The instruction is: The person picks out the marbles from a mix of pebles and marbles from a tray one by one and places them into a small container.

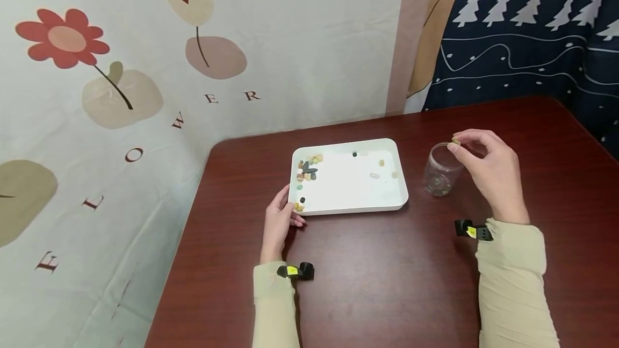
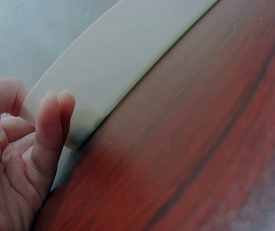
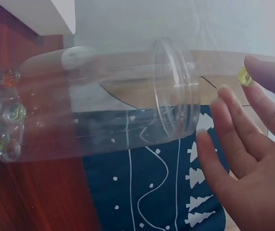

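Note:
My right hand (image 1: 495, 176) pinches a yellow-green glass marble (image 3: 244, 76) between thumb and forefinger, just over the mouth of a clear jar (image 1: 441, 176). The other fingers of that hand spread beside the jar's rim. Several glass marbles (image 3: 15, 112) lie at the bottom of the upright jar. At its near left corner, a white rectangular tray (image 1: 350, 192) is held by my left hand (image 1: 278, 219), the fingers bent about the rim. Small stones (image 1: 307, 171) in dark, green and tan colours cluster along the tray's left side.
On the tray's right half lie a few scattered pieces, among them a yellowish one (image 1: 381, 163) and a dark one (image 1: 354, 154). Tray and jar stand on a dark red-brown table (image 1: 387, 283). Behind it hang a flower-print cloth (image 1: 309, 42) and a navy tree-print cloth (image 1: 522, 63).

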Tool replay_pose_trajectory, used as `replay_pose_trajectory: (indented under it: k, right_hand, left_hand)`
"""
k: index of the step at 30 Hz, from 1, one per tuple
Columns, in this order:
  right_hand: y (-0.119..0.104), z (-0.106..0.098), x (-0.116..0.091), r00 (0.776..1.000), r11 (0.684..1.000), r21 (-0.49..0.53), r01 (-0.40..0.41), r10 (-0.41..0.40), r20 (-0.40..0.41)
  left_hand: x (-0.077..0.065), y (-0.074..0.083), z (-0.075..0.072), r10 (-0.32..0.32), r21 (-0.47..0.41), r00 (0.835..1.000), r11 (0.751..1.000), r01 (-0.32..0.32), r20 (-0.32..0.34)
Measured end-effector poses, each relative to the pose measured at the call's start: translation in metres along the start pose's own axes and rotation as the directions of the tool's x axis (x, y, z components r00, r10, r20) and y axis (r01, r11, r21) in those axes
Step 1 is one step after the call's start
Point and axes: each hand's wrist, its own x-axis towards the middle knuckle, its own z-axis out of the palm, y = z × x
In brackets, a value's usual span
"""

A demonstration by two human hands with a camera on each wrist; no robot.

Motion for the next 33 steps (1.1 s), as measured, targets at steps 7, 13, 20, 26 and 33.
replay_pose_trajectory:
  k: [7,13,20,26,33]
  right_hand:
    - [0.007,0.005,0.004,0.999,1.000,-0.001,0.028,-0.028,0.019]
    - [0.011,0.008,0.006,0.997,0.999,-0.033,0.003,0.000,0.076]
    - [0.018,0.011,0.007,0.992,1.000,-0.026,-0.017,0.020,0.122]
    - [0.022,0.013,0.007,0.989,1.000,-0.005,-0.029,0.029,0.147]
    - [0.024,0.014,0.007,0.985,0.999,0.014,-0.034,0.031,0.170]
  left_hand:
    - [0.000,0.003,-0.003,-0.007,-0.020,1.000,1.000,0.008,0.018]
    - [0.000,0.000,-0.002,0.017,-0.009,1.000,1.000,-0.017,0.004]
    - [0.000,-0.002,-0.001,0.024,-0.004,1.000,1.000,-0.024,-0.003]
    - [0.001,-0.002,0.000,0.020,-0.010,1.000,1.000,-0.020,0.000]
    - [0.001,-0.001,0.000,0.019,-0.006,1.000,1.000,-0.019,0.000]
